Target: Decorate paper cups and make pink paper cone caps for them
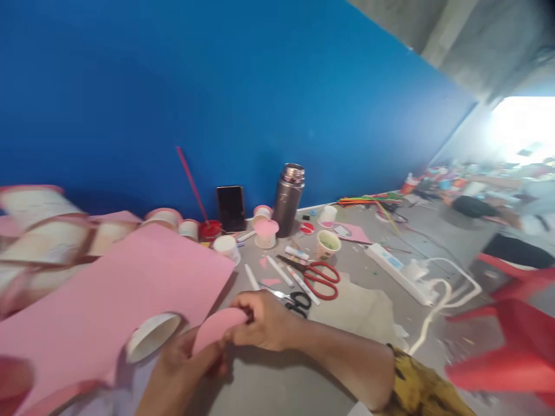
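A rounded piece of pink paper [219,326] is between my two hands, low in the middle of the head view. My left hand [186,358] grips its lower left edge. On the right edge, my right hand [262,323] pinches the paper between thumb and fingers. A white paper cup [151,338] lies tilted beside my left hand, by a large pink paper sheet [130,277]. Just beyond my right hand are black-handled scissors [299,301] and red-handled scissors [321,281]. Several white markers [280,271] lie near them.
A metal flask [288,202] and a phone [231,209] stand near the blue wall. Paper cups [47,237] are heaped at the left. On the right are a white power strip [401,273] with cables and a red stool [515,341]. Another person's arm shows far right.
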